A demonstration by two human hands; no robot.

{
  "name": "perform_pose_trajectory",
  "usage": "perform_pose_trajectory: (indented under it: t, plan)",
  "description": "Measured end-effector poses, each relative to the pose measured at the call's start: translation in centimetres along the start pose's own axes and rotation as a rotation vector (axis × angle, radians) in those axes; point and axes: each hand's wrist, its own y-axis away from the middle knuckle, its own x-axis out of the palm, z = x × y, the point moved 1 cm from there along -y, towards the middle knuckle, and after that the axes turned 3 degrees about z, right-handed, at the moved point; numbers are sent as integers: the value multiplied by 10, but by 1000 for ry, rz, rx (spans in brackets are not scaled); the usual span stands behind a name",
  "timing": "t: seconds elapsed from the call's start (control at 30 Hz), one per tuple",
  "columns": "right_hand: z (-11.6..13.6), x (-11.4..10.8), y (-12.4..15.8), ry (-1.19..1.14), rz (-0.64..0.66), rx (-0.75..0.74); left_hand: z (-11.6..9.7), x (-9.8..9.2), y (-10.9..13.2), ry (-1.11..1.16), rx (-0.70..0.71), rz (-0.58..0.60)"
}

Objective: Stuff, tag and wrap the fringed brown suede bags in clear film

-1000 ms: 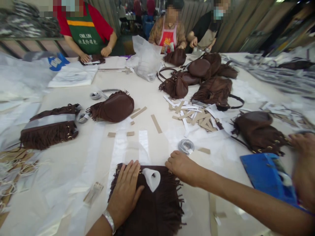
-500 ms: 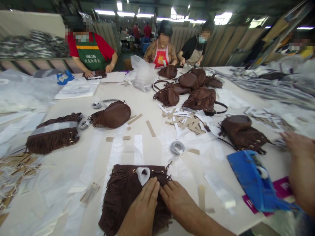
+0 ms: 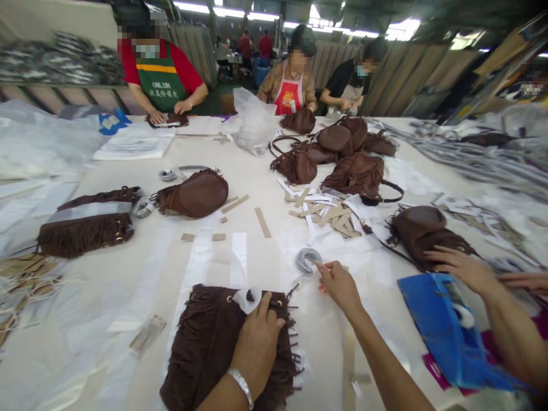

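A dark brown fringed bag (image 3: 209, 348) lies flat in front of me, with eyelets along its upper edge and a white wrap (image 3: 247, 298) at one of them. My left hand (image 3: 259, 337), a silver bangle on its wrist, rests on the bag below the wrap, fingers laid out and thumb apart. Beyond the bag's upper right corner, my right hand (image 3: 340, 285) has its thumb and forefinger pinched at the right edge of a coiled grey strap (image 3: 305, 260). The coil still lies on the table.
At right, a co-worker's hand (image 3: 460, 265) touches another brown bag (image 3: 415, 222), above a blue pouch (image 3: 432, 314). Tan and white strips (image 3: 329, 211) lie mid-table before piled bags (image 3: 334, 140). More bags (image 3: 201, 194) lie at left. Several people work across the table.
My right hand has left the bag's top edge and moved up and right to the grey coil. My left hand stays on the bag. The co-worker's hand has moved left onto the right-hand bag.
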Motion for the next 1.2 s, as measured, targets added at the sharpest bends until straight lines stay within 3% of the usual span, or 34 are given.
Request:
perform_pose_trajectory:
  t: [0.13,0.3,0.4,0.47,0.6,0.73,1.03,1.2]
  plan:
    - [9,13,-24,165,-3,73,3,11,-2,-79,-18,-62]
    - [17,13,-25,204,-64,36,3,24,1,-148,-92,-36]
    - [23,9,-19,70,-155,-65,1,24,1,-206,-113,-14]
    - [28,11,-16,-195,-156,-132,0,23,0,-259,-117,-13]
    - [49,29,-12,-735,2,-229,-1,26,1,-269,-130,-11]
    - [71,50,-3,-898,173,-263,0,34,5,-202,-243,-96]
    - [81,58,13,-763,584,-329,1,19,5,-109,-273,-209]
    - [90,52,13,-475,658,-416,3,11,3,-95,-228,-252]
